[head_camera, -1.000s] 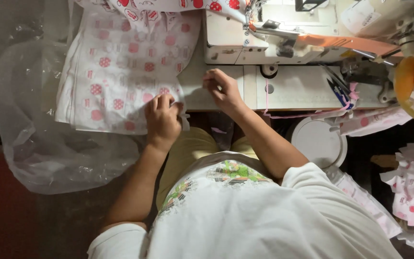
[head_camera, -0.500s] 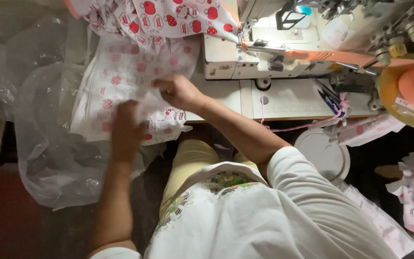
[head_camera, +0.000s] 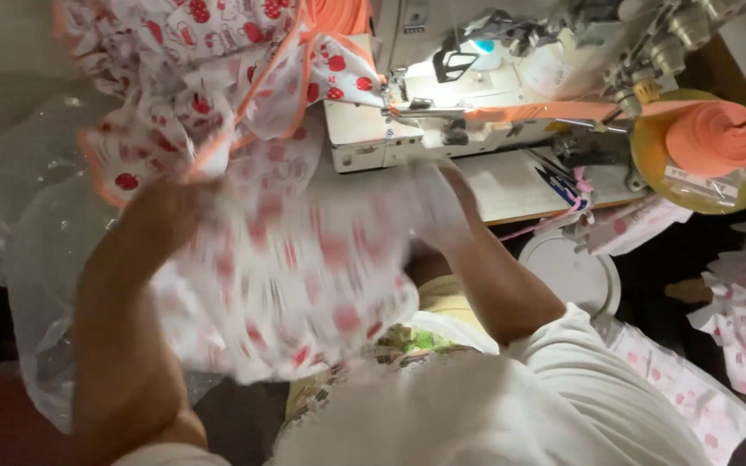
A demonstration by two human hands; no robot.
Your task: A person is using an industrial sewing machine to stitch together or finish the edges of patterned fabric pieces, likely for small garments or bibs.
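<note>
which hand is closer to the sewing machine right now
Right. The right hand is at the cloth's edge just below the sewing machine; the left hand grips the cloth's far side, well away.

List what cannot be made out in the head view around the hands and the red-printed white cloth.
- Left hand: motion-blurred at the upper edge of the red-printed white cloth; its grip is unclear.
- Right hand: fingers mostly hidden behind the same cloth.
- Cloth print: smeared by motion, so its motifs are unreadable.
- White sewing machine: top cut off by the frame's upper edge.
- Needle area: too small and glare-lit.
</note>
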